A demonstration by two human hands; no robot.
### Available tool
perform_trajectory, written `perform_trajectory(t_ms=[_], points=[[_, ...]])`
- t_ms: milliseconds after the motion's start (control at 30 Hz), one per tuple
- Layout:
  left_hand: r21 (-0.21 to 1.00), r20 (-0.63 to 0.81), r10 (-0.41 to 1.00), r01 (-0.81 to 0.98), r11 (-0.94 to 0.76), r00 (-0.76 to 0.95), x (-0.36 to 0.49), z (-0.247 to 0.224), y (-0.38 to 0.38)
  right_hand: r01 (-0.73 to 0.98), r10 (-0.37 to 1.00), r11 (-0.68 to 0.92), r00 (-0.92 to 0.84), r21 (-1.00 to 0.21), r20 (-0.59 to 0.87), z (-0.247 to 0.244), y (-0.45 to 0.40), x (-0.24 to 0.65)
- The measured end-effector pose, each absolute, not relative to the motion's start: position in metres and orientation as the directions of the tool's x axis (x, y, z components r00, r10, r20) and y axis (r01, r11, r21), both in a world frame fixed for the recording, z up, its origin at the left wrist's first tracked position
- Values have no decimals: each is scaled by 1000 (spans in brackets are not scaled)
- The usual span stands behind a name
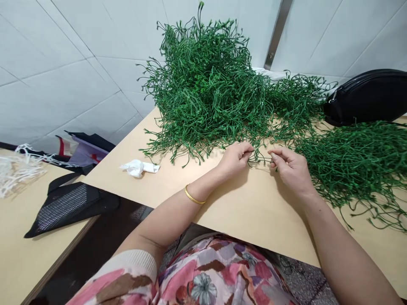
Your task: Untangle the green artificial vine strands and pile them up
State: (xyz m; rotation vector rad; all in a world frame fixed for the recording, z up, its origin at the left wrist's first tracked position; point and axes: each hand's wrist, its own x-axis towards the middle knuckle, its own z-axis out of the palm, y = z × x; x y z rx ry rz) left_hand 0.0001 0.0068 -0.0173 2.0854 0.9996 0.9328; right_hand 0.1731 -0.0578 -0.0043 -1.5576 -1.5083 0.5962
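At the front of a large heap of thin green cords (206,93) with small knobs at their ends, both hands work close together above the table (229,203). My left hand (235,159) pinches a thin green cord (261,160) between thumb and fingertips. A short gap to the right, my right hand (291,169) is closed, thumb against forefinger, at the other end of that cord. The cord runs between the two hands; its ends are partly hidden by my fingers. A second pile of green cords (356,161) lies just beside my right hand.
A crumpled white tissue (136,167) lies on the table's left part. A black bag (370,95) stands at the back right, against the tiled wall (127,34). On another table at left are white cords (19,171) and a black mesh item (65,207).
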Motion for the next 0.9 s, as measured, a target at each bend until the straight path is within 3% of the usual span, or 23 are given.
perform_trajectory(t_ms=[67, 133, 200, 333, 467, 567, 667, 900], points=[[760, 323, 827, 394, -516, 460, 0, -18, 7, 578, 987, 113, 29, -809, 159, -4, -59, 175], [827, 300, 848, 323, -460, 438, 0, -18, 7, 580, 987, 153, -129, -800, 96, -2, -60, 176], [898, 271, 866, 213, -384, 420, 0, -19, 8, 584, 975, 212, -185, -783, 127, -1, -60, 177], [968, 199, 873, 49, -246, 445, 2, -19, 8, 544, 959, 212, 43, -812, 279, -3, -56, 178], [978, 167, 854, 30, -209, 493, 5, -20, 3, 387, 991, 69, 80, -919, 109, -9, -52, 175], [952, 201, 848, 106, -287, 490, 7, -23, 1, 246, 999, 8, -47, -969, -3, -10, -53, 168], [879, 277, 838, 227, -418, 471, 6, -25, 2, 205, 992, 8, -124, -979, -18, -7, -56, 162], [600, 336, 827, 574, -557, 451, -1, -20, 7, 437, 987, 31, 130, -899, 98, -6, -54, 177]])
